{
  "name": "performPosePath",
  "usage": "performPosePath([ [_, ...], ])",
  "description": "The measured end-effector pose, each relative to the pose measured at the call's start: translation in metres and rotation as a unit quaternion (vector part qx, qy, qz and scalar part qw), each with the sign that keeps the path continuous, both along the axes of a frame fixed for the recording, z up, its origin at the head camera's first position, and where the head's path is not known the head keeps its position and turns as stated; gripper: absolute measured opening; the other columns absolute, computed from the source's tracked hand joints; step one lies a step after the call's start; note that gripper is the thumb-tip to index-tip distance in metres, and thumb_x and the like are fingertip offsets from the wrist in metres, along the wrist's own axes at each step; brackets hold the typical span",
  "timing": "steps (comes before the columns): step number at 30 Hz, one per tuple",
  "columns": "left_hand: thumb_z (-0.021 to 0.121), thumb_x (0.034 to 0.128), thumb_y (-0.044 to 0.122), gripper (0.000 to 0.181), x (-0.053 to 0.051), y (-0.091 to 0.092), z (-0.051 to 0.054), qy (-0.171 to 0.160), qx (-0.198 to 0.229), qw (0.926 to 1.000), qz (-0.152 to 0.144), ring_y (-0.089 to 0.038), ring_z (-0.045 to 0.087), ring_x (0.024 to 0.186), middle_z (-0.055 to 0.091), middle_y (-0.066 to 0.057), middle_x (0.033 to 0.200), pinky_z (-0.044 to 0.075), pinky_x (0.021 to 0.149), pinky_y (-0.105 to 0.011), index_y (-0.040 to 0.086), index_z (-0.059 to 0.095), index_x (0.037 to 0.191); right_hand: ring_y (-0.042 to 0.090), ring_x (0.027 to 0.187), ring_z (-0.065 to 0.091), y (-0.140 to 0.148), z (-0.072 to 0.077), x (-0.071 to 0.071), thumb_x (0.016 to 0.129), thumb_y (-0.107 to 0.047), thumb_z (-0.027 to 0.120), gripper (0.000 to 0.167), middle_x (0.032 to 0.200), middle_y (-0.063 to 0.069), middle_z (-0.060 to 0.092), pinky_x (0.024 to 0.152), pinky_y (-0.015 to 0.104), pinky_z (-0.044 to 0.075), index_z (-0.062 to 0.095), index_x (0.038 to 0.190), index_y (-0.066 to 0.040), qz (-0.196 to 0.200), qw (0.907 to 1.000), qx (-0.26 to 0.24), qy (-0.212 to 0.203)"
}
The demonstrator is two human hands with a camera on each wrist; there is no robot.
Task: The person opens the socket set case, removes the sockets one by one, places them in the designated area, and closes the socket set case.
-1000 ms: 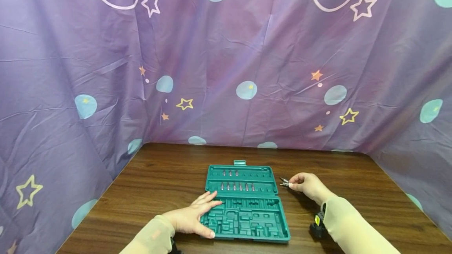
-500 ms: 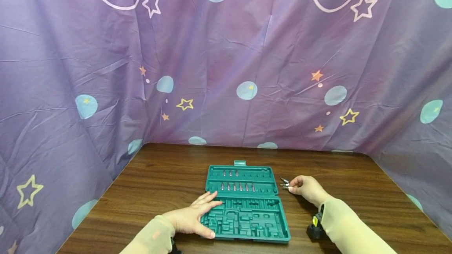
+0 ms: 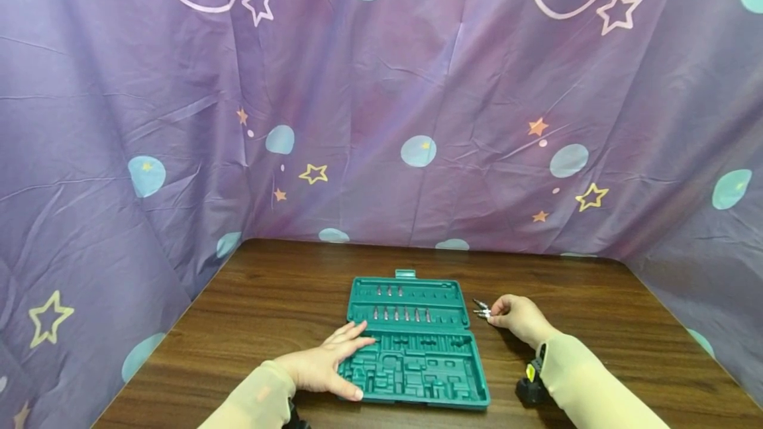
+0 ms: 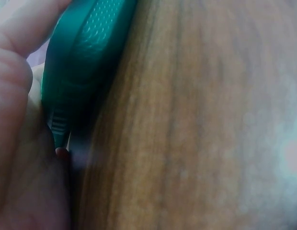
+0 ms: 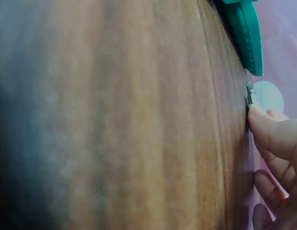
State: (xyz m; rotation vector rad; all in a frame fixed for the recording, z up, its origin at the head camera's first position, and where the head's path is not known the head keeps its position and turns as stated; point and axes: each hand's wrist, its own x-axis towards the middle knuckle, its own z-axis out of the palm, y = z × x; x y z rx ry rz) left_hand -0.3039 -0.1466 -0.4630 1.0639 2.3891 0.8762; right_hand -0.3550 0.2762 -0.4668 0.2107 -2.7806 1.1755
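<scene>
In the head view, an open green plastic bit case (image 3: 417,400) lies on the wooden table. My left hand (image 3: 324,364) rests against its left side, fingers spread over the edge and thumb by the front corner. The left wrist view shows the green case wall (image 4: 86,57) beside that hand. To the right of the case, my right hand (image 3: 520,318) pinches a small silver screwdriver bit (image 5: 250,91) between thumb and fingertips, low over the table. A few loose bits (image 3: 479,304) lie at these fingertips; their exact number is hard to tell.
Several pinkish metal bits (image 3: 396,314) stand in the lower row of the case lid, with three more bits (image 3: 390,290) in the upper row. The lid's latch (image 3: 405,274) points to the back. Purple patterned cloth (image 3: 381,85) hangs around the wooden table (image 3: 286,290).
My right hand has shifted slightly toward me among the loose bits, its fingertips moving from the farther bits to a nearer one. The left hand and the case have stayed in place.
</scene>
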Motion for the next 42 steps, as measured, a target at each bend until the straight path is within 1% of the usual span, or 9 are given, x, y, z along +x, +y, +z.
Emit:
performPosePath([
  [9, 0.071, 0.0814, 0.049, 0.088, 0.0, -0.001, 0.0, -0.009, 0.003, 0.9999, -0.006, -0.03, -0.006, 0.147, 0.002, -0.002, 0.162, 0.009, 0.109, -0.066, 0.022, 0.028, 0.153, 0.014, 0.069, 0.051, 0.002, 0.002, 0.0, 0.075, -0.005, 0.079, 0.017, 0.073, 0.002, 0.06, 0.064, 0.028, 0.04, 0.062, 0.078, 0.0, 0.004, 0.9998, -0.019, -0.009],
  [16, 0.07, 0.0811, 0.051, 0.087, -0.001, -0.001, 0.0, -0.011, 0.001, 0.9999, -0.003, -0.029, -0.005, 0.147, 0.003, -0.001, 0.162, 0.009, 0.109, -0.065, 0.024, 0.028, 0.152, 0.016, 0.066, 0.052, -0.002, 0.017, -0.003, 0.077, 0.0, 0.076, 0.017, 0.072, 0.003, 0.059, 0.058, 0.028, 0.043, 0.06, 0.082, 0.004, 0.009, 0.9978, -0.062, -0.018],
  [21, 0.071, 0.081, 0.05, 0.087, -0.001, -0.001, 0.0, -0.007, -0.001, 1.0, 0.001, -0.029, -0.005, 0.147, 0.004, -0.001, 0.162, 0.01, 0.109, -0.066, 0.024, 0.028, 0.152, 0.015, 0.07, 0.054, -0.026, 0.037, -0.012, 0.081, -0.004, 0.074, 0.017, 0.076, 0.003, 0.06, 0.063, 0.03, 0.046, 0.061, 0.089, 0.003, 0.021, 0.9954, -0.091, -0.022],
  [27, 0.073, 0.0798, 0.048, 0.087, 0.001, 0.001, 0.0, 0.007, -0.001, 1.0, 0.002, -0.03, -0.003, 0.147, 0.006, -0.003, 0.162, 0.01, 0.109, -0.065, 0.023, 0.03, 0.152, 0.015, 0.073, 0.054, -0.077, 0.055, -0.024, 0.082, -0.006, 0.073, 0.016, 0.08, 0.004, 0.062, 0.067, 0.032, 0.045, 0.063, 0.091, 0.003, 0.034, 0.9915, -0.123, -0.025],
  [35, 0.073, 0.0808, 0.046, 0.086, 0.001, 0.001, 0.001, -0.004, -0.002, 1.0, 0.003, -0.031, -0.003, 0.147, 0.006, -0.004, 0.162, 0.012, 0.108, -0.066, 0.023, 0.029, 0.152, 0.015, 0.077, 0.055, -0.14, 0.042, -0.04, 0.081, -0.004, 0.074, 0.01, 0.081, 0.004, 0.063, 0.072, 0.03, 0.044, 0.066, 0.085, 0.001, 0.017, 0.9855, -0.165, -0.036],
  [37, 0.072, 0.0812, 0.048, 0.086, 0.0, 0.0, 0.001, -0.008, -0.002, 1.0, 0.003, -0.031, -0.003, 0.147, 0.005, -0.003, 0.162, 0.012, 0.108, -0.066, 0.024, 0.029, 0.152, 0.018, 0.078, 0.056, -0.15, 0.038, -0.041, 0.081, -0.005, 0.074, 0.01, 0.083, 0.005, 0.063, 0.075, 0.035, 0.046, 0.066, 0.084, 0.0, 0.007, 0.9846, -0.169, -0.042],
  [38, 0.071, 0.0814, 0.049, 0.086, 0.0, 0.0, 0.001, -0.01, -0.003, 0.9999, 0.003, -0.03, -0.004, 0.147, 0.005, -0.002, 0.162, 0.012, 0.108, -0.066, 0.025, 0.029, 0.152, 0.02, 0.08, 0.056, -0.154, 0.035, -0.041, 0.082, -0.006, 0.074, 0.01, 0.084, 0.006, 0.064, 0.082, 0.04, 0.044, 0.066, 0.084, 0.0, -0.002, 0.9848, -0.168, -0.045],
  [40, 0.071, 0.0816, 0.049, 0.085, 0.0, 0.0, 0.001, -0.008, -0.002, 1.0, 0.001, -0.03, -0.004, 0.147, 0.005, -0.002, 0.162, 0.012, 0.108, -0.066, 0.025, 0.029, 0.152, 0.024, 0.086, 0.057, -0.16, 0.03, -0.042, 0.082, -0.011, 0.075, 0.011, 0.087, 0.006, 0.065, 0.093, 0.05, 0.034, 0.067, 0.084, -0.003, -0.03, 0.9867, -0.151, -0.052],
  [42, 0.07, 0.082, 0.049, 0.085, -0.001, 0.0, 0.0, -0.009, -0.003, 1.0, 0.0, -0.03, -0.004, 0.147, 0.005, -0.002, 0.162, 0.012, 0.108, -0.066, 0.026, 0.028, 0.152, 0.028, 0.093, 0.056, -0.163, 0.025, -0.042, 0.082, -0.017, 0.076, 0.012, 0.09, 0.005, 0.066, 0.097, 0.058, 0.023, 0.069, 0.085, -0.008, -0.06, 0.9889, -0.122, -0.06],
])
